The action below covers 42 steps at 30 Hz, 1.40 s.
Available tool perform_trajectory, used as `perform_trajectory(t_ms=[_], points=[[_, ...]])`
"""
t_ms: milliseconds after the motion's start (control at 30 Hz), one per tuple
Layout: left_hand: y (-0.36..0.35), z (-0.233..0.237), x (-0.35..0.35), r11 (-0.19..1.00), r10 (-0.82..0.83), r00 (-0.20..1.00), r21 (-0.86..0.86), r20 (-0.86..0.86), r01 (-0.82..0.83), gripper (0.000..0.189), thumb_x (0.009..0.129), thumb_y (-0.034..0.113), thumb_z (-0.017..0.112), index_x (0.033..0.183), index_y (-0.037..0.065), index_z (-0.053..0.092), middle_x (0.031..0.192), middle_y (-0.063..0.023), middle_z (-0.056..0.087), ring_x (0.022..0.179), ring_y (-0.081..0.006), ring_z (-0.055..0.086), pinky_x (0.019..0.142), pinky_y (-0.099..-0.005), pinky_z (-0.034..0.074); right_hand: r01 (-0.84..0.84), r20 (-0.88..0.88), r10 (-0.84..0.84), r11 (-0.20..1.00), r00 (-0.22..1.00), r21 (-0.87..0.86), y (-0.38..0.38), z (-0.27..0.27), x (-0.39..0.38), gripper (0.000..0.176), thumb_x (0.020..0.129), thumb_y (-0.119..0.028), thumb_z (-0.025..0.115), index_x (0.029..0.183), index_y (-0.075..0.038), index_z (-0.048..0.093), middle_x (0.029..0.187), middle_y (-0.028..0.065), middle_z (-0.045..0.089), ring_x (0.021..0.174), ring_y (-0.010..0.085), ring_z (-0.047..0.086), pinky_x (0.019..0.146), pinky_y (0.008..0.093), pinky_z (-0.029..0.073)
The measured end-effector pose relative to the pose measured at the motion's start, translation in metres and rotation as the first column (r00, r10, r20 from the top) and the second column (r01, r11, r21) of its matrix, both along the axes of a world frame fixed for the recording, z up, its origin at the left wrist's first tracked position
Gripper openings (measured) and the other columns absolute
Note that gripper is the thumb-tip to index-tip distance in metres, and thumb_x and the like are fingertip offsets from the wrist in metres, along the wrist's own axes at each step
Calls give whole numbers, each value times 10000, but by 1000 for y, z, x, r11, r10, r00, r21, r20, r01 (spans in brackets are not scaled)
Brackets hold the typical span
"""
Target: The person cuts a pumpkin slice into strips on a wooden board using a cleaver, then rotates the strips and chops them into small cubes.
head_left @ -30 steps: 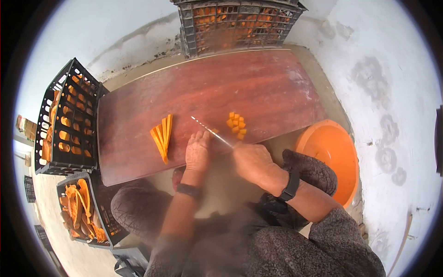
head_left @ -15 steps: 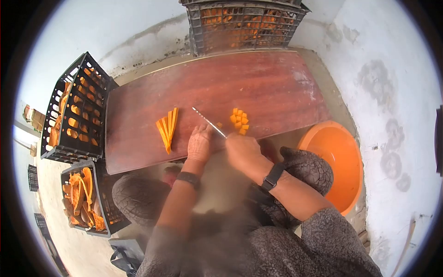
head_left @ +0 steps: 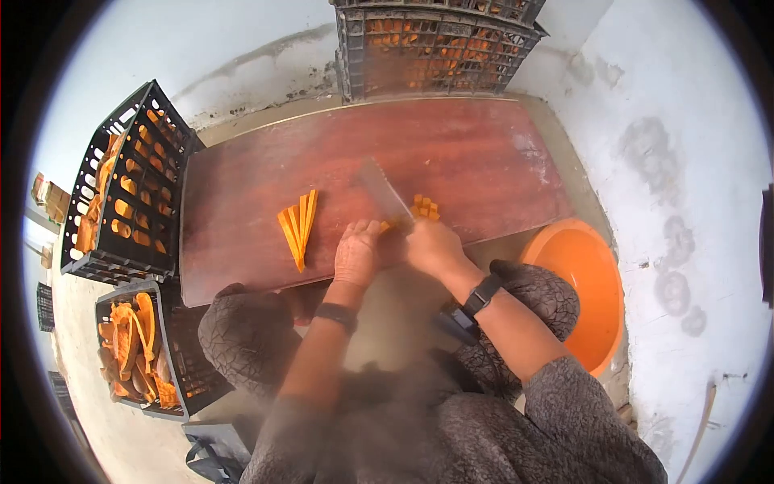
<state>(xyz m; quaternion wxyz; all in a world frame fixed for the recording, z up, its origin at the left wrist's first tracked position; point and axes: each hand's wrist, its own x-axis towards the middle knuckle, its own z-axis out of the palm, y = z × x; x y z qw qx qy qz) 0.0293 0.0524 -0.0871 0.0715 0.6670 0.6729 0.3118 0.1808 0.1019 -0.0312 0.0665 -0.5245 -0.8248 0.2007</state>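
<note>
The orange piece (head_left: 389, 227) lies on the near part of the red-brown tabletop (head_left: 451, 145), almost wholly hidden between the two hands. The left hand (head_left: 357, 252) has its fingers curled down over the piece's near end and pins it to the wood. The right hand (head_left: 434, 244) is closed round the handle of the knife (head_left: 384, 192). The blade slants up and away to the left over the piece and is blurred, so I cannot tell whether its edge touches the piece.

Just beyond the right hand sits a small heap of orange cubes (head_left: 426, 207). To the left of the left hand, a little apart, is a fan of long orange strips (head_left: 298, 226).

Further out, three black crates hold more orange pieces:
- The far crate (head_left: 435, 48) stands at the tabletop's far edge.
- The left crate (head_left: 121, 194) stands at its left end.
- The lower crate (head_left: 137, 347) sits on the floor nearer the person.

An orange basin (head_left: 576, 286) rests on the floor to the right, by the person's knee.

The main risk, as I judge it, is to the left fingertips. They sit very close to the blade, and the piece is short, so a slip or roll could bring the edge onto them. Cubes near the tabletop's edge could also be knocked off.
</note>
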Motion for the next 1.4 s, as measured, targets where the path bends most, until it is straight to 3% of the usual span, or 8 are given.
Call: perform_trajectory(t_ms=[133, 533, 800, 967, 1200, 1267, 1400], points=[[-1, -6, -1, 999, -5, 1000, 47, 11, 5, 138, 780, 15, 547, 910, 46, 579, 911, -165, 603, 907, -370, 584, 780, -452, 499, 40, -99, -30, 995, 995, 94, -2, -5, 6, 77, 771, -135, 617, 768, -58, 621, 761, 169, 649, 759, 364, 636, 659, 455, 497], [0, -7, 2, 997, 59, 998, 58, -3, -59, 59, 815, 50, 568, 870, 46, 586, 835, -158, 598, 841, -366, 598, 735, -455, 497, -110, -40, 120, 976, 992, 187, -29, 27, 16, 84, 795, -118, 592, 790, -35, 601, 687, 179, 637, 688, 383, 634, 646, 471, 500], [0, -3, 5, 995, 91, 996, 36, -6, -91, 44, 842, 78, 579, 868, 46, 595, 812, -158, 589, 815, -364, 595, 729, -457, 494, -165, 39, 162, 984, 986, 70, -34, 34, 16, 78, 790, -67, 541, 801, -2, 584, 697, 199, 648, 677, 375, 658, 628, 467, 516], [0, -1, 5, 994, 95, 994, -55, -46, -98, 79, 800, 74, 573, 872, 54, 601, 827, -146, 587, 837, -340, 588, 751, -451, 492, -185, 65, 183, 982, 981, 29, -39, 49, 16, 65, 774, -37, 547, 802, 13, 578, 711, 222, 650, 689, 370, 668, 630, 464, 525], [3, 0, 2, 997, 67, 996, -42, -52, -69, 120, 758, 20, 559, 874, 16, 590, 859, -176, 604, 838, -372, 596, 744, -468, 501, -194, 120, 195, 981, 973, -23, -31, 37, 4, 72, 758, -11, 575, 821, 23, 581, 741, 223, 657, 706, 366, 676, 638, 446, 533], [3, 8, 5, 989, 83, 996, -123, -25, -86, 179, 752, 134, 673, 911, 67, 625, 867, -140, 610, 907, -334, 597, 806, -442, 494, -202, 112, 203, 979, 973, -20, -29, 29, 0, 72, 764, -17, 573, 825, 19, 583, 743, 219, 658, 707, 365, 677, 643, 444, 535], [2, 7, 8, 983, 118, 993, -145, 11, -115, 241, 722, 174, 716, 928, 78, 639, 876, -134, 617, 910, -334, 597, 815, -434, 493, -143, 71, 139, 988, 988, 63, -26, 11, -3, 49, 785, -41, 568, 811, -3, 583, 739, 203, 656, 713, 355, 677, 641, 443, 534]])
